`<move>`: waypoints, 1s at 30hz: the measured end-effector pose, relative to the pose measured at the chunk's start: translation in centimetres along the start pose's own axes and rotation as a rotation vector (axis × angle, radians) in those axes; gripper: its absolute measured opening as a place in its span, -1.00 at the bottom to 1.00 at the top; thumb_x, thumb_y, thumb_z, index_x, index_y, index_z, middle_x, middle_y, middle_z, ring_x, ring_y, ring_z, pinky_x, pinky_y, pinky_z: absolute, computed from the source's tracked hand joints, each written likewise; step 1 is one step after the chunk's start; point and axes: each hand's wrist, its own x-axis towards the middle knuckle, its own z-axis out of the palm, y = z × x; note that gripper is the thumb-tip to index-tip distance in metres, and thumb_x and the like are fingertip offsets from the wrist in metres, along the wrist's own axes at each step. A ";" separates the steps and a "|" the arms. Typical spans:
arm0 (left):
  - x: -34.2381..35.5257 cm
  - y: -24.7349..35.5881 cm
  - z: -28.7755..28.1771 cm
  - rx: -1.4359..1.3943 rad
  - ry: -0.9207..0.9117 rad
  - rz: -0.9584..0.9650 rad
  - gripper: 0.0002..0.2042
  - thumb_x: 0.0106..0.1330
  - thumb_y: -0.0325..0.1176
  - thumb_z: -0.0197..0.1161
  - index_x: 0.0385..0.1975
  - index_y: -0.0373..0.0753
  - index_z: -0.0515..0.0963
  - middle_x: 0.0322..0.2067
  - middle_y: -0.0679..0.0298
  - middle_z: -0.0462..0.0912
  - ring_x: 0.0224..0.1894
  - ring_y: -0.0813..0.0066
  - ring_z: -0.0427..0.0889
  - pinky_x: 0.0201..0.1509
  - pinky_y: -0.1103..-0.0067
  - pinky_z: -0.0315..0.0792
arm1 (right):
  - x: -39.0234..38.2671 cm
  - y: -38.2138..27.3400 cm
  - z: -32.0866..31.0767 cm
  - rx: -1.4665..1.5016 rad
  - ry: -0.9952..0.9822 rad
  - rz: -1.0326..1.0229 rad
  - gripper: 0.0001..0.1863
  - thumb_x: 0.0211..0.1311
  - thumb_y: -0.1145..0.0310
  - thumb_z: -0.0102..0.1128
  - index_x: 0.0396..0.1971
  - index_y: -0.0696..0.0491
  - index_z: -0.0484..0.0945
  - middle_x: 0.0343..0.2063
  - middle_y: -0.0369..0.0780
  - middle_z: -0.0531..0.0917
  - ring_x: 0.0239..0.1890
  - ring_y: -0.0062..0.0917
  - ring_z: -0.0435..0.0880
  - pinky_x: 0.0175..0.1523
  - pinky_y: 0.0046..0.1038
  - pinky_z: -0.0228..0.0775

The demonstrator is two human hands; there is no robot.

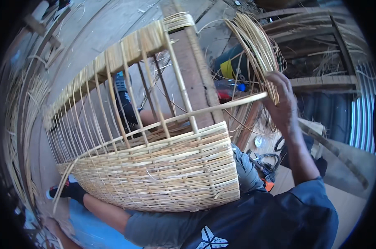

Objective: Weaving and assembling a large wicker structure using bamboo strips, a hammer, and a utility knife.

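A partly woven wicker panel (163, 174) lies across my lap, its dense weave at the near side and bare upright stakes (109, 99) running to a wrapped far rail (138, 37). A board (196, 74) crosses behind its right end. My right hand (281, 97) is at the right, fingers curled on a bundle of long pale strips (254, 45), beside the end of a long horizontal cane (237, 101). My left hand (51, 226) is low at the far left, blurred beside loose strips near the floor; its fingers are unclear.
Piles of strips (22, 133) line the left. A dark cylindrical container (229, 62), a red bottle (225, 92) and tools (266, 164) sit to the right. Wooden frames (320, 81) and corrugated sheet (364, 112) stand behind. A bent limb (150, 116) shows behind the stakes.
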 end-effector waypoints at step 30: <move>-25.5 39.3 -27.4 -0.995 0.161 0.480 -0.58 0.43 -0.25 -0.21 0.15 -0.41 0.24 0.14 -0.09 0.29 0.22 0.02 0.22 0.29 0.36 0.08 | -4.8 -5.1 9.0 1.196 -0.266 0.912 -0.65 0.32 0.24 -0.04 -0.30 0.29 0.51 -0.44 -0.25 0.56 -0.38 -0.64 0.44 -0.23 -0.56 0.30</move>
